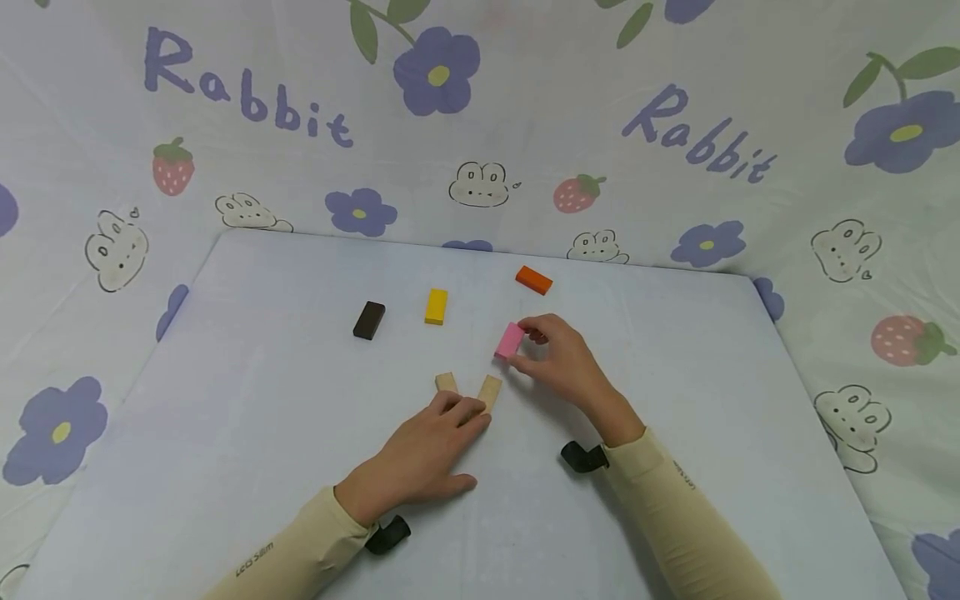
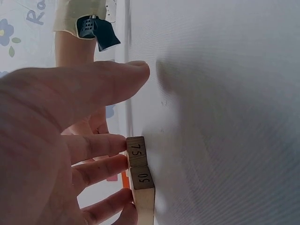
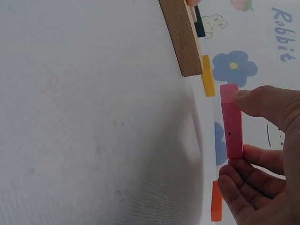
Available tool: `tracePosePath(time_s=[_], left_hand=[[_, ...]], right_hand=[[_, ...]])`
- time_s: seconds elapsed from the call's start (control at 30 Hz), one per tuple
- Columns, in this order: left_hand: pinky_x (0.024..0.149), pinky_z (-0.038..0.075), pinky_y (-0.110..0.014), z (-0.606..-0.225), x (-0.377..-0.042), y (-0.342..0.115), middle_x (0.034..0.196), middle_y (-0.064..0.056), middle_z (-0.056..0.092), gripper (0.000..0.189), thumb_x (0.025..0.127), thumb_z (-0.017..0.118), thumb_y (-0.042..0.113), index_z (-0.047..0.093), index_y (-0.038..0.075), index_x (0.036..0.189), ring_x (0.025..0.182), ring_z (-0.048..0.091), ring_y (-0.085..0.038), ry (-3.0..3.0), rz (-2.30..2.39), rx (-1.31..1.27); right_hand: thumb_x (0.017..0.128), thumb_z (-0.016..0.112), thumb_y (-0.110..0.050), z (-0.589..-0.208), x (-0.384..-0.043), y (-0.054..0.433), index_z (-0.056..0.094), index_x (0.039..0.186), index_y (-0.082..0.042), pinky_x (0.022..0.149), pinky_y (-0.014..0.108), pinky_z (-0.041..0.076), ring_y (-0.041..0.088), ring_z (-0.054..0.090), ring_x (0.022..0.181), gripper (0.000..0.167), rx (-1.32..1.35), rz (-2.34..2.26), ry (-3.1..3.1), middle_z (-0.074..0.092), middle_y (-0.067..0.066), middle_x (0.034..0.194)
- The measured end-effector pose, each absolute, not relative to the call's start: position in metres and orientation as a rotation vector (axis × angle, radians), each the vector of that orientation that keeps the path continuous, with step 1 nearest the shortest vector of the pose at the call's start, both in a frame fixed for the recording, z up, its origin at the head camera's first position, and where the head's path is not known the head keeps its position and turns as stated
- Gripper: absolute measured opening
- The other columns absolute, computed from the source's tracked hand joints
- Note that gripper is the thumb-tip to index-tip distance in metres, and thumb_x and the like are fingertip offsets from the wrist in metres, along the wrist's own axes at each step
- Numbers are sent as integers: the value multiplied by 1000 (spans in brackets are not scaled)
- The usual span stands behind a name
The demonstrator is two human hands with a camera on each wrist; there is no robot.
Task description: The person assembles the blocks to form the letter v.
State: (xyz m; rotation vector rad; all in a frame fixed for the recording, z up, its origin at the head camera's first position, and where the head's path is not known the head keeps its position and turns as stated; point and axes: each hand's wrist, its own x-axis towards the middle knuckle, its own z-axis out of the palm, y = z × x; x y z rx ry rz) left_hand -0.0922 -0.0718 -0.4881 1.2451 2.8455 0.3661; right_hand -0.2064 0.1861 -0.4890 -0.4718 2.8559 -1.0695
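My right hand (image 1: 566,362) pinches a pink block (image 1: 510,341) between thumb and fingertips; in the right wrist view the thumb is at one end of the pink block (image 3: 232,124) and a finger at the other. Two plain wooden blocks (image 1: 491,390) stand in a V, nearer ends together, just left of it. Over their near ends lies my left hand (image 1: 427,454), fingers extended with fingertips on the wood and thumb spread away. Stamped numbers show on the wooden block ends (image 2: 136,151) in the left wrist view. The left hand partly hides both blocks.
Farther back on the white table (image 1: 225,375) lie a black block (image 1: 369,321), a yellow block (image 1: 436,307) and an orange block (image 1: 534,280). Behind the table's far edge hangs a patterned cloth (image 1: 480,125). Both wrists wear small black cameras (image 1: 583,457).
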Motion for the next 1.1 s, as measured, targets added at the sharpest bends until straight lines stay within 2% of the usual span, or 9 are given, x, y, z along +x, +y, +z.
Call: tracePosePath(time_s=[1.1], left_hand=[[111,48,-38,-486,-93,-71,153,-11,54,76,90,89,43,60,7,150,136,45,-32,2840,362,1234]], right_hand=[[95,87,-27,-494,-197,181,64,143,-5,103,46,55,27,61,116,58,-467,-982,2871,65,10,131]])
